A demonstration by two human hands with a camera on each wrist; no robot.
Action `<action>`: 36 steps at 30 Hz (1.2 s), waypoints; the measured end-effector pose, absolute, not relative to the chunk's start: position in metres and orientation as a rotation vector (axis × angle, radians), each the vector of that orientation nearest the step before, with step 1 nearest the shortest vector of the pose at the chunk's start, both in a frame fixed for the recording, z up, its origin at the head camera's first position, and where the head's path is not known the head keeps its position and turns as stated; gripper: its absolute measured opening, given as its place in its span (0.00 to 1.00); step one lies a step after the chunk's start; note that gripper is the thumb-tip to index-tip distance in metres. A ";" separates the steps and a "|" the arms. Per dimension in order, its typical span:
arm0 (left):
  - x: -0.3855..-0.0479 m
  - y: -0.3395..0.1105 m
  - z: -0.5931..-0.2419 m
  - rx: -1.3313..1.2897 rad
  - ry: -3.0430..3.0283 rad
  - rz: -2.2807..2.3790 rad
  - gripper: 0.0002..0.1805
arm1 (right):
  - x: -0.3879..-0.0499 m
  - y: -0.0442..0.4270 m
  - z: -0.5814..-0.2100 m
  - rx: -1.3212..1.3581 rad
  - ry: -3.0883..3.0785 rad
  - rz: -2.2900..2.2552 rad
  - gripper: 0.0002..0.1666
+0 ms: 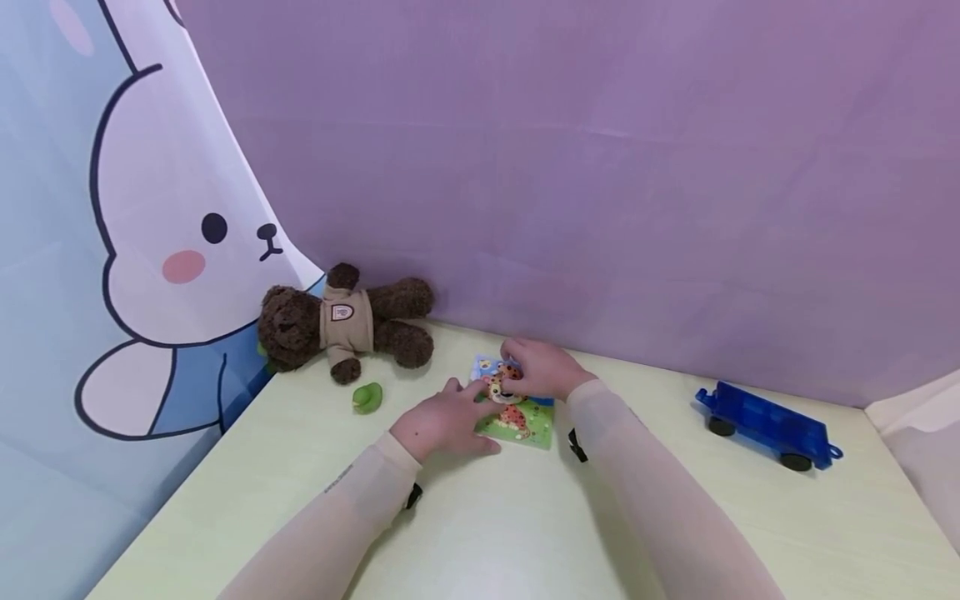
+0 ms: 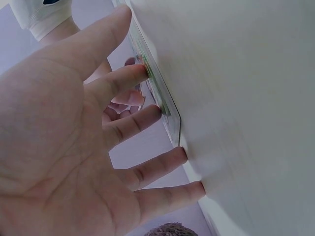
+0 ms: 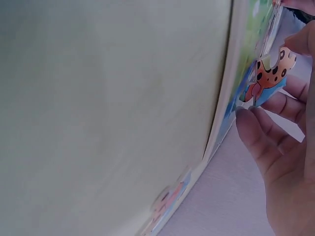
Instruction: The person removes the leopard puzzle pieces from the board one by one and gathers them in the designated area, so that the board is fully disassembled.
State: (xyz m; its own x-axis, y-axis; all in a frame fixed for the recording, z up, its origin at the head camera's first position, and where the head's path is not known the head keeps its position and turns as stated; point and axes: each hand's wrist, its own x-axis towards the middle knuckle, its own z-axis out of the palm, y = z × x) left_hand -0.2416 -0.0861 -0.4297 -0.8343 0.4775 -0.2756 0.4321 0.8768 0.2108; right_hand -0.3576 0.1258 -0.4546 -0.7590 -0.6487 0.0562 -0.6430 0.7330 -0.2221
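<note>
A flat jigsaw puzzle board [image 1: 517, 425] with a spotted cartoon leopard on green lies on the table. My right hand [image 1: 547, 368] is over its far right part and pinches an orange, black-spotted puzzle piece [image 3: 273, 73], which stands tilted up from the board in the right wrist view. My left hand [image 1: 447, 419] is at the board's left side, fingers spread and fairly straight. In the left wrist view, some of its fingertips [image 2: 153, 112] touch the board's edge and others rest on the table. Another puzzle piece [image 3: 167, 204] lies beside the board.
A brown teddy bear [image 1: 348, 325] in a beige shirt lies at the back left. Near it sits a small green toy duck [image 1: 367, 398]. A blue toy wagon [image 1: 772, 425] with black wheels stands at the right. Purple cloth [image 1: 570, 192] hangs along the table's back edge.
</note>
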 end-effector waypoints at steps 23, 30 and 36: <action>-0.239 -0.085 -0.427 0.673 2.733 0.179 0.39 | -0.354 0.124 -0.459 -0.907 2.780 -0.728 0.25; -0.239 -0.086 -0.428 0.682 2.726 0.177 0.40 | -0.352 0.122 -0.457 -0.834 2.729 -0.758 0.25; -0.241 -0.086 -0.429 0.691 2.722 0.185 0.40 | -0.352 0.122 -0.458 -0.789 2.686 -0.784 0.26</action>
